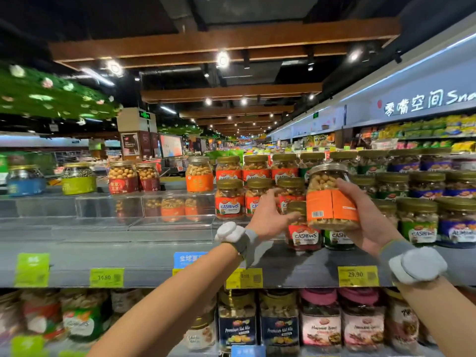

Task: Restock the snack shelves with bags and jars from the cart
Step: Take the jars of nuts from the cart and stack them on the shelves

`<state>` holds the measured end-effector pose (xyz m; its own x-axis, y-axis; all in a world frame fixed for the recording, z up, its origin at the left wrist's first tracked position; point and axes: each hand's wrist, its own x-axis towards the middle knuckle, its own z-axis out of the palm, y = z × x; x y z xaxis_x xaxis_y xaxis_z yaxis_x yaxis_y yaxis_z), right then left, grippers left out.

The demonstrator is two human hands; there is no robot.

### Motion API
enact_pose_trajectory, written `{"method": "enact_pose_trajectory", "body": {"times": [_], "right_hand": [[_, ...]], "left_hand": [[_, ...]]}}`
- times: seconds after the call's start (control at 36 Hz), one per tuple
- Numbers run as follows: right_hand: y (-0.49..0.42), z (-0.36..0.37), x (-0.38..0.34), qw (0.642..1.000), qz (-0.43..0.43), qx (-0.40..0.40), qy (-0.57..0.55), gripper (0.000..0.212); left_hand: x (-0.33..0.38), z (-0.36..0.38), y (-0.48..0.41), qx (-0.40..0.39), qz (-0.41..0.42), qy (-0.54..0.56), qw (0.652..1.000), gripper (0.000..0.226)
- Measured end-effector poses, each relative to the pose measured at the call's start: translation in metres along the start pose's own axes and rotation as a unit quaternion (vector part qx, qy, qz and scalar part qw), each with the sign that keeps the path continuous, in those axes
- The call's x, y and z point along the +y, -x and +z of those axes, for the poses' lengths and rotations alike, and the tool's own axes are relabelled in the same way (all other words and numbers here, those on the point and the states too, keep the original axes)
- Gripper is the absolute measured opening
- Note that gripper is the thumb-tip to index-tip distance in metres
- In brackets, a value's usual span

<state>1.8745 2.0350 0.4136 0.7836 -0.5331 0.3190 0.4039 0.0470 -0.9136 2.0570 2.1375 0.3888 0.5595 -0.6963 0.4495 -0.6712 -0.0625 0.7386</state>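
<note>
Both arms raised; left hand (270, 217) spread flat, right hand (365, 222) gripping jar (331, 202).

dark ceiling (180, 11), wooden beams (224, 45), round spotlights (222, 59); hanging green foliage with flowers (51, 96) at left; blue fascia sign (425, 101) at right; long aisle (244, 141) receding ahead.

A right hand (365, 225) grips a nut jar (331, 197) with an orange label, raised before a supermarket shelf (154, 264). The left hand (270, 219), fingers spread, reaches among gold-lidded cashew jars (230, 199). Yellow price tags (358, 275) line the shelf edge.
</note>
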Motion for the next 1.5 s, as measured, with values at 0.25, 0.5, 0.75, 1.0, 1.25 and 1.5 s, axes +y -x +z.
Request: {"method": "enact_pose_trajectory", "body": {"times": [0.25,0.5,0.75,1.0,1.25,1.5], "right_hand": [[-0.031,0.066,0.009,0.999,-0.008,-0.046,-0.003,0.068],[-0.064,0.173,-0.004,0.956,-0.129,-0.114,0.238,0.082],[-0.09,0.281,-0.022,0.817,-0.236,-0.156,0.502,0.026],[-0.121,0.366,-0.003,0.78,-0.295,-0.22,0.506,0.042],[-0.134,0.407,-0.007,0.704,-0.283,-0.225,0.611,0.03],[-0.15,0.421,-0.003,0.683,-0.265,-0.225,0.643,0.066]], "left_hand": [[0.043,-0.054,0.05,-0.116,-0.068,0.329,0.935,0.109],[0.009,-0.133,0.086,0.15,0.005,0.03,0.988,0.101],[-0.026,-0.238,0.108,0.045,-0.009,0.207,0.977,0.102],[-0.068,-0.305,0.107,0.12,0.0,0.072,0.99,0.097],[-0.108,-0.355,0.092,0.032,0.024,0.167,0.985,0.113],[-0.119,-0.348,0.081,0.108,0.022,0.124,0.986,0.096]]}}
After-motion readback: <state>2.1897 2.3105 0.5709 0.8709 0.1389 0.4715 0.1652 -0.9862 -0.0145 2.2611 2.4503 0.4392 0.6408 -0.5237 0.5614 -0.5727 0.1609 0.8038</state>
